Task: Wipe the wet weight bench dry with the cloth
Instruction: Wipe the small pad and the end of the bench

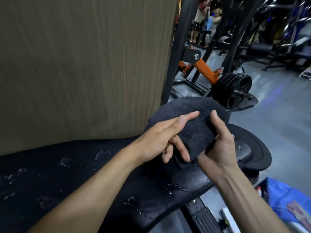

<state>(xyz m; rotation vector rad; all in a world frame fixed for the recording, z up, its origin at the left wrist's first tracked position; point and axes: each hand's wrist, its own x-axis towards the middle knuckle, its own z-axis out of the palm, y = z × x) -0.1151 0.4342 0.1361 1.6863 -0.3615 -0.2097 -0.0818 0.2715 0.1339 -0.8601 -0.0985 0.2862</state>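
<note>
A black padded weight bench [70,175] runs across the lower left, with water droplets scattered over its surface. A dark grey terry cloth [193,118] is bunched up in the air above the bench's right end. My right hand [220,145] grips the cloth from its right side, thumb on top. My left hand [161,137] lies against the cloth's left side with the index finger stretched over it and the other fingers curled beneath.
A brown panel [84,64] stands right behind the bench. Black weight plates [235,86] and an orange machine frame [205,69] sit on the grey floor to the right. A blue bag [286,202] lies at lower right. People stand far back.
</note>
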